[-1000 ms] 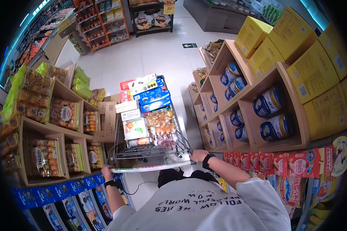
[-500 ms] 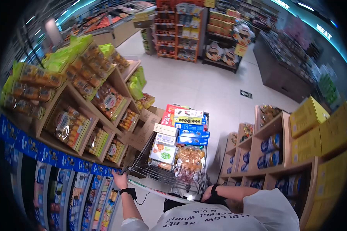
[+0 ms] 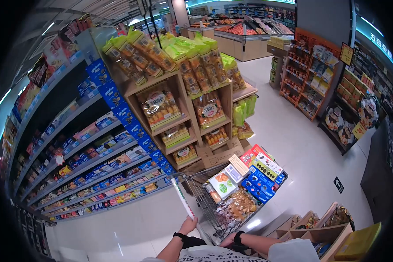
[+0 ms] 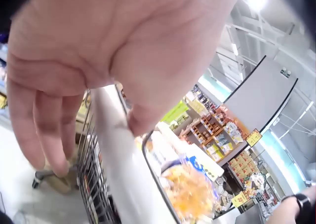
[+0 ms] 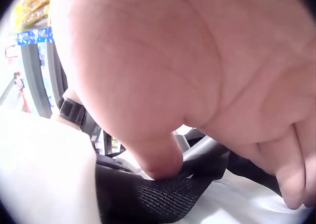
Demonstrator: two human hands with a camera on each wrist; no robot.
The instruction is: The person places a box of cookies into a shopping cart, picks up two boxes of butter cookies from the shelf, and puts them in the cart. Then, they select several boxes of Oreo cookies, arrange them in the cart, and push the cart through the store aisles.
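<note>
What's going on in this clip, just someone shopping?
A person stands in a supermarket aisle with both hands on a loaded shopping cart. The left hand grips the white handle bar; the right hand holds the cart's near end, low in the head view. The basket holds boxes, among them blue ones, and a bag of snacks. A wooden display of packaged bread stands just beyond the cart, with blue-edged shelves to its left.

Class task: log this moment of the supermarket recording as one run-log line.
left hand grips cart handle | right hand on handle | cart full of groceries | snack shelves ahead
</note>
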